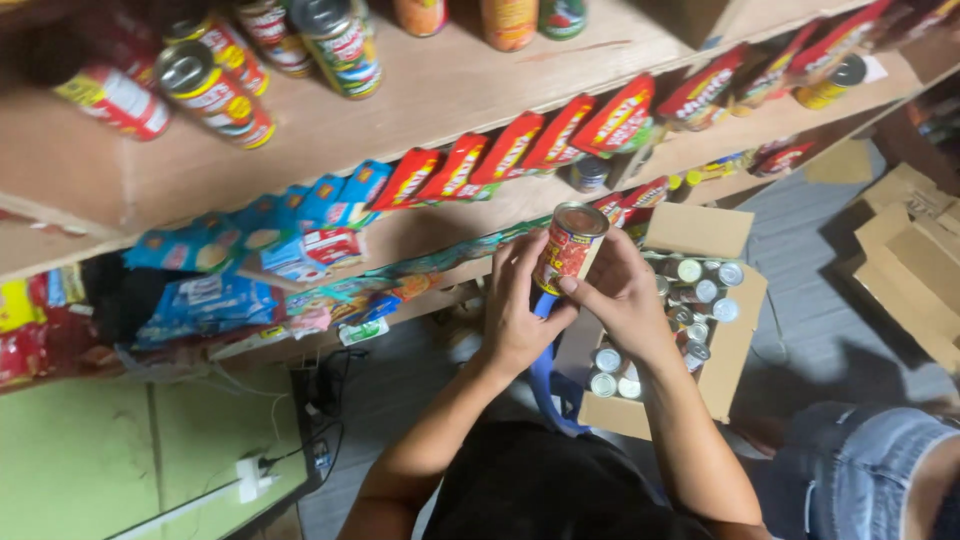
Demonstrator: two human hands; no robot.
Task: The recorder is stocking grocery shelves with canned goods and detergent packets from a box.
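1. one red-labelled can (570,247) is held between two hands at the picture's centre, tilted, its metal top toward 1 o'clock.
2. the left hand (515,305) is wrapped around the can's near side, fingers curled and pressed against the label.
3. the right hand (622,295) is closed on the can's other side, with the thumb laid across the label.
4. one open cardboard box (728,352) is seen at 4 o'clock of the can; about a dozen silver-topped cans are counted inside.
5. four red-labelled cans (205,95) are seen lying on the wooden shelf (440,90) at 10 o'clock.
6. a row of roughly eight red packets (545,135) is seen at 12 o'clock.
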